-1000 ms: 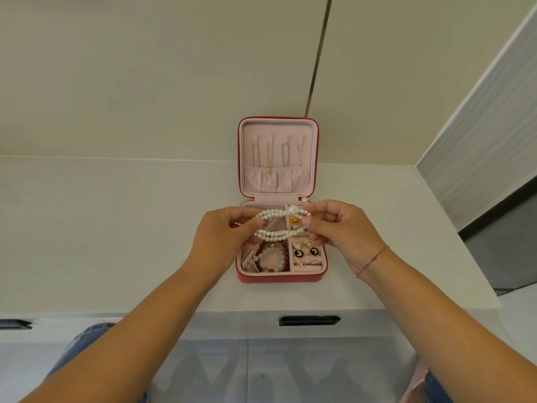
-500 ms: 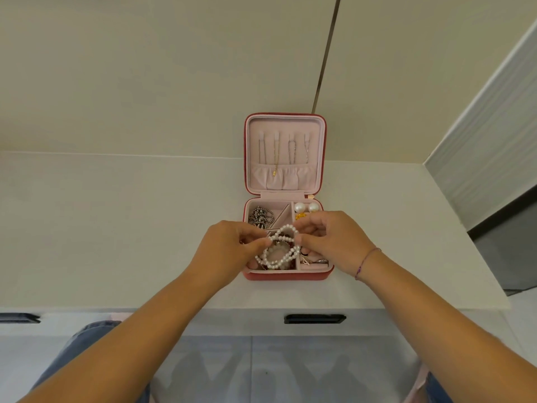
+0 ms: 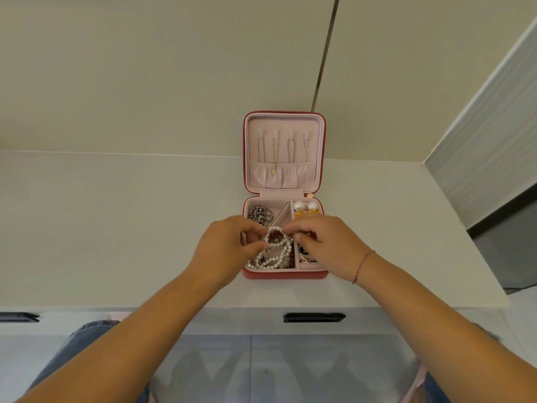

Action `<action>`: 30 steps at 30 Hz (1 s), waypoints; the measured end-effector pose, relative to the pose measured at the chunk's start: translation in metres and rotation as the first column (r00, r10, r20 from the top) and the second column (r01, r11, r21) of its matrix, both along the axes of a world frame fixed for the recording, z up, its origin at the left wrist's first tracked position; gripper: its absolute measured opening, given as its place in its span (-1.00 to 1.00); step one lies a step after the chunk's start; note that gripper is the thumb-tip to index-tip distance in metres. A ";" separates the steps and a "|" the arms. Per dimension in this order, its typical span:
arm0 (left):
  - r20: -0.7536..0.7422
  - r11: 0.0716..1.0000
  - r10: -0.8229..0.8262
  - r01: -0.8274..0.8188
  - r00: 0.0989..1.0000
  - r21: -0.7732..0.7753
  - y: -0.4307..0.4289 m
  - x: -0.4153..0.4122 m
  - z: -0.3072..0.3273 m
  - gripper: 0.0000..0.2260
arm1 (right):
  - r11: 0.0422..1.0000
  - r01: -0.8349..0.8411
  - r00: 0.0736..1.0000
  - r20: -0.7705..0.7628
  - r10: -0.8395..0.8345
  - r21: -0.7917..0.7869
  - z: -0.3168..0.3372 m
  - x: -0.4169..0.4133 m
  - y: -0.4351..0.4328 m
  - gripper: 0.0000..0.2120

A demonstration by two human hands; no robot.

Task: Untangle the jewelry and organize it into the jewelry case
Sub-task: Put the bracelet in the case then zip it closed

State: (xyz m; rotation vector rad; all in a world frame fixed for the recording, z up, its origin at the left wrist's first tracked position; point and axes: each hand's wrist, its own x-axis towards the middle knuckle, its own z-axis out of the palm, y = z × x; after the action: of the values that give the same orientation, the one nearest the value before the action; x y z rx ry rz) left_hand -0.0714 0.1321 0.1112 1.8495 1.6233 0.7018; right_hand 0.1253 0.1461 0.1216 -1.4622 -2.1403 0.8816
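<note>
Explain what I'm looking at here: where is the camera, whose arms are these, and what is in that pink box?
There is no machine here. A person wears a camera on the head, and it looks down at their own two bare arms. On the white counter stands an open red jewelry case. Its lid is upright, with thin chains hung inside. The left hand and right hand both pinch a white pearl strand, whose lower loops rest in the front left compartment. Behind it lies a silver chain. Two pearl earrings sit in the back right compartment.
</note>
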 end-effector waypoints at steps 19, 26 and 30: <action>0.008 0.998 -0.057 0.057 0.998 0.037 0.004 -0.004 -0.017 -0.80 | 0.984 -0.157 0.984 0.096 0.149 0.081 -0.009 -0.003 -0.006 -0.68; 0.403 0.965 0.214 -0.130 0.890 -0.226 0.016 -0.002 -0.007 -0.59 | 0.936 0.334 0.878 -0.325 -0.351 -0.110 -0.006 0.024 0.019 -0.72; 0.557 0.947 0.244 -0.073 0.794 -0.311 0.026 0.012 -0.002 -0.70 | 0.862 0.343 0.739 -0.459 -0.493 -0.374 -0.016 0.022 0.029 -0.58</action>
State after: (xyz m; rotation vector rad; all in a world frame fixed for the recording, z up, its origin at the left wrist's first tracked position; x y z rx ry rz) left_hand -0.0596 0.1582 0.1095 1.1363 1.3731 0.9569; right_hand 0.1473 0.1750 0.1057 -1.5018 -1.2370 1.2515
